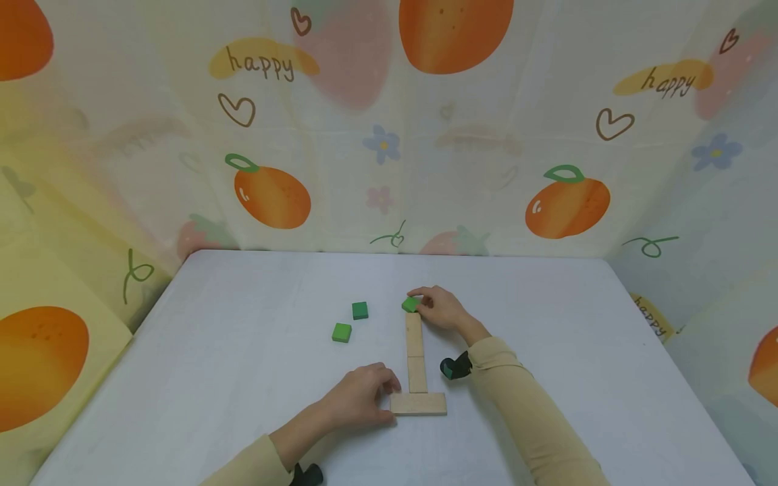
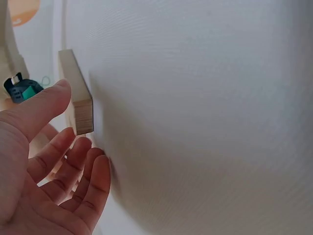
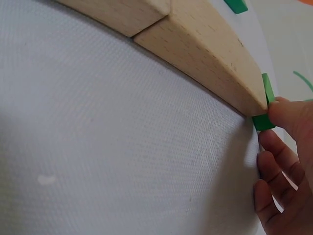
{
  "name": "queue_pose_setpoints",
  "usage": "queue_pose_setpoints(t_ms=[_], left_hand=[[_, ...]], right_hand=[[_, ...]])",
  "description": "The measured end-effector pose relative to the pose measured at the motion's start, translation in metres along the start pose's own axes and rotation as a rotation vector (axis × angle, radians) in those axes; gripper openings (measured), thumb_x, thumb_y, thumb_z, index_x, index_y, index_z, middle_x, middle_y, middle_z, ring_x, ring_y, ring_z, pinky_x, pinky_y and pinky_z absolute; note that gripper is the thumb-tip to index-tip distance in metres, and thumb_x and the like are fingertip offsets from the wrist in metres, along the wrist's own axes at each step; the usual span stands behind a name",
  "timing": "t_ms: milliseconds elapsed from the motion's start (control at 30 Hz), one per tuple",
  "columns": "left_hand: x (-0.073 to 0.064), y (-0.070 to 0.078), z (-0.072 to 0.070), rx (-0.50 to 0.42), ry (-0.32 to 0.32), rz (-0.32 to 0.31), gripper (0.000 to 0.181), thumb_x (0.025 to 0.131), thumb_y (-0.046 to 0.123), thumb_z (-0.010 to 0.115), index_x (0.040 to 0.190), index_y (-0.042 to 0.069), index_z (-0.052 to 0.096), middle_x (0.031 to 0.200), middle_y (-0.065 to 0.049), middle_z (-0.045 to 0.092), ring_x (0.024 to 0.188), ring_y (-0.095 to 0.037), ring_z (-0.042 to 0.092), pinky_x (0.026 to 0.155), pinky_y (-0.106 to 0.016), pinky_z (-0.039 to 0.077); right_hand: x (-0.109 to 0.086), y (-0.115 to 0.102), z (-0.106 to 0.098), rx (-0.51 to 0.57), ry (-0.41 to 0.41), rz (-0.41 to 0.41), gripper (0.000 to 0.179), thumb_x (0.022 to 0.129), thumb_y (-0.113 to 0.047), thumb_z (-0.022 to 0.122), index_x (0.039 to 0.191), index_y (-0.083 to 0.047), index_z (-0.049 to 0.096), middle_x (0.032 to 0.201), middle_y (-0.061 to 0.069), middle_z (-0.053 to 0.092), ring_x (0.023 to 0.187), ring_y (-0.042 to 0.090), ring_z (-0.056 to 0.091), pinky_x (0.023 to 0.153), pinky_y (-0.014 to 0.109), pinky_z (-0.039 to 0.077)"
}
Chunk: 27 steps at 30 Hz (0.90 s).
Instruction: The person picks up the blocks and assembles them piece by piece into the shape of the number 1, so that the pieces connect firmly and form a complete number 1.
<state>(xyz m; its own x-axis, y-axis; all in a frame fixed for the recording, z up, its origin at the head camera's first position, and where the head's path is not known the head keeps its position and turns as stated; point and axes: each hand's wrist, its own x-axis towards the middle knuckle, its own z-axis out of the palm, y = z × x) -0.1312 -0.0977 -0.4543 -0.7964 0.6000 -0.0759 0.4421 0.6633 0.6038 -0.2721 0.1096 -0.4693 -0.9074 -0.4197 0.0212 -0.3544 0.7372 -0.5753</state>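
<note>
In the head view, two wooden blocks [image 1: 414, 335] lie end to end in a line, with a third wooden block [image 1: 418, 404] set crosswise at the near end. My right hand [image 1: 444, 309] pinches a green block [image 1: 410, 304] at the far end of that line; the right wrist view shows this green block [image 3: 264, 122] against the wooden end, partly hidden by the thumb. Around the left end of the crosswise block is my left hand [image 1: 360, 397], thumb and loosely bent fingers apart. Whether they touch the wood I cannot tell.
Two more green blocks, one darker [image 1: 360, 310] and one lighter [image 1: 342, 333], lie left of the wooden line on the white table [image 1: 255, 297]. A patterned cloth [image 1: 340, 169] rises behind the table. Dark wrist devices [image 1: 456, 366] sit by both sleeves.
</note>
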Motion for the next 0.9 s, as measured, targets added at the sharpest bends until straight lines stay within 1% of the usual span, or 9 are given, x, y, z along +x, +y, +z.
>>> queue_pose_setpoints(t_ms=[100,167,233,333,433,567,667,767,900], left_hand=[[-0.001,-0.001,-0.002,-0.014,0.017,-0.004,0.035,0.066,0.022,0.081,0.095,0.014,0.065,0.085,0.008,0.059,0.071,-0.003,0.049,0.062,-0.017,0.042],[-0.001,-0.001,-0.004,-0.03,0.031,-0.023,0.034,0.067,0.022,0.08,0.096,0.015,0.065,0.086,0.008,0.06,0.074,-0.004,0.051,0.064,-0.018,0.043],[0.0,-0.003,-0.007,-0.04,0.059,-0.038,0.032,0.068,0.022,0.08,0.096,0.015,0.065,0.088,0.008,0.061,0.078,-0.006,0.054,0.066,-0.019,0.045],[0.001,-0.005,-0.014,-0.051,0.138,-0.057,0.031,0.07,0.022,0.079,0.096,0.014,0.065,0.092,0.005,0.063,0.083,-0.011,0.058,0.069,-0.022,0.047],[0.004,-0.008,-0.024,-0.05,0.253,-0.07,0.032,0.071,0.02,0.078,0.099,0.012,0.064,0.096,0.0,0.063,0.086,-0.016,0.06,0.069,-0.025,0.048],[0.011,-0.018,-0.037,-0.059,0.409,-0.093,0.034,0.07,0.017,0.078,0.101,0.011,0.064,0.099,-0.005,0.063,0.086,-0.021,0.061,0.068,-0.027,0.049],[0.017,-0.029,-0.045,-0.074,0.5,-0.112,0.035,0.069,0.016,0.079,0.101,0.009,0.064,0.1,-0.006,0.063,0.086,-0.024,0.061,0.069,-0.029,0.049],[0.022,-0.037,-0.051,-0.079,0.55,-0.14,0.038,0.069,0.017,0.079,0.104,0.009,0.064,0.103,-0.008,0.063,0.088,-0.025,0.061,0.071,-0.033,0.05],[0.028,-0.044,-0.056,-0.06,0.571,-0.177,0.044,0.07,0.019,0.079,0.109,0.009,0.063,0.108,-0.009,0.062,0.091,-0.025,0.06,0.075,-0.037,0.05]], right_hand=[[-0.001,0.0,0.0,-0.002,0.005,0.0,0.032,0.087,-0.009,0.055,0.118,-0.012,0.061,0.09,0.008,0.06,0.084,0.02,0.053,0.077,0.037,0.044],[-0.001,0.0,-0.001,-0.001,0.005,0.002,0.032,0.086,-0.009,0.055,0.118,-0.012,0.061,0.09,0.007,0.06,0.083,0.02,0.053,0.077,0.037,0.044],[-0.001,0.0,-0.001,0.001,0.003,0.007,0.033,0.086,-0.009,0.055,0.118,-0.013,0.061,0.09,0.007,0.06,0.083,0.019,0.052,0.076,0.036,0.044],[-0.001,0.0,0.0,0.003,0.001,0.009,0.033,0.086,-0.01,0.055,0.118,-0.013,0.061,0.09,0.007,0.059,0.082,0.018,0.051,0.075,0.034,0.043],[-0.001,0.001,0.0,-0.001,0.002,0.003,0.033,0.087,-0.01,0.055,0.119,-0.013,0.061,0.09,0.007,0.059,0.081,0.018,0.051,0.074,0.034,0.043],[-0.002,0.001,0.0,0.002,0.003,0.0,0.032,0.088,-0.01,0.054,0.119,-0.013,0.061,0.091,0.007,0.059,0.082,0.019,0.052,0.075,0.034,0.043],[-0.002,0.002,0.0,0.003,0.003,-0.003,0.032,0.087,-0.009,0.054,0.119,-0.012,0.061,0.09,0.008,0.059,0.082,0.02,0.052,0.075,0.035,0.044],[-0.002,0.002,0.0,0.004,0.004,-0.009,0.032,0.087,-0.009,0.055,0.119,-0.012,0.061,0.09,0.008,0.059,0.082,0.02,0.052,0.075,0.035,0.043],[-0.001,0.004,0.001,0.003,0.014,-0.024,0.032,0.087,-0.008,0.055,0.118,-0.011,0.061,0.089,0.008,0.059,0.081,0.02,0.052,0.074,0.034,0.044]])
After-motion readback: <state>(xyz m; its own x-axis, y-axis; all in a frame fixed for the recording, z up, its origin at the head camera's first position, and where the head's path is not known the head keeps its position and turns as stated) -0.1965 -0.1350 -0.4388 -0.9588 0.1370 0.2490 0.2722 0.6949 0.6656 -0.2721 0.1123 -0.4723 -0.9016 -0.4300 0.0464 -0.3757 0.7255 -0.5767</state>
